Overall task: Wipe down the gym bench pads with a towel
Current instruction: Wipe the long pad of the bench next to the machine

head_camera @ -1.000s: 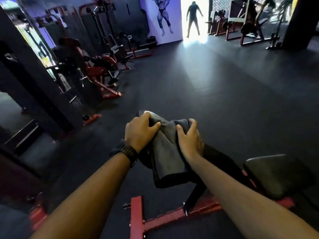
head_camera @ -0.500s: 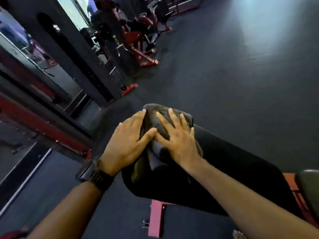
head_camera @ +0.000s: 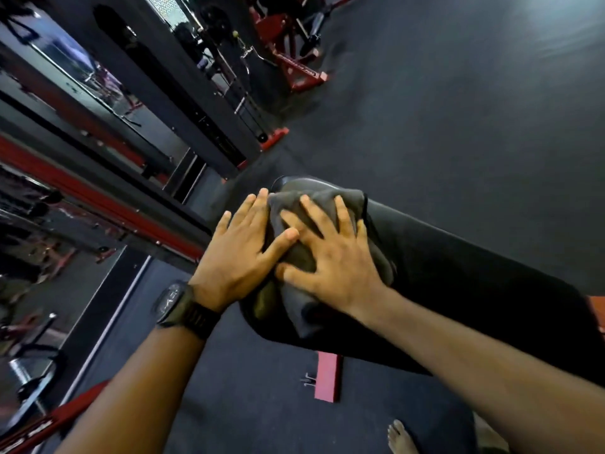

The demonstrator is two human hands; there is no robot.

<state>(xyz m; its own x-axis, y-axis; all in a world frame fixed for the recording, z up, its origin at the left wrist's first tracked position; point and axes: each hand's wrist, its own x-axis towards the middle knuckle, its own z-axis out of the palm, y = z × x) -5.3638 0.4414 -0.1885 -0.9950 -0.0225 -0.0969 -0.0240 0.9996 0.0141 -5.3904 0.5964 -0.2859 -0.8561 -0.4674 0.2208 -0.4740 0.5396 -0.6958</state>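
Both hands have gone from gripping to pressing, left hand [head_camera: 242,253] and right hand [head_camera: 330,253] now splayed wide and flat on the towel [head_camera: 314,204] at the pad [head_camera: 458,276] end, centre frame, so wiping looks underway.

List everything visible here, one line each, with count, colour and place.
towel: one, grey, bunched on the near end of the pad
bench pad: one, black, centre to right
bench foot: one, red, on the floor under the pad
floor: dark grey mat
weight machines: several, red and black, top and left
watch: one, black, left wrist
bare foot: one, bottom edge
left hand, right hand: both flat, fingers spread, pressing the towel
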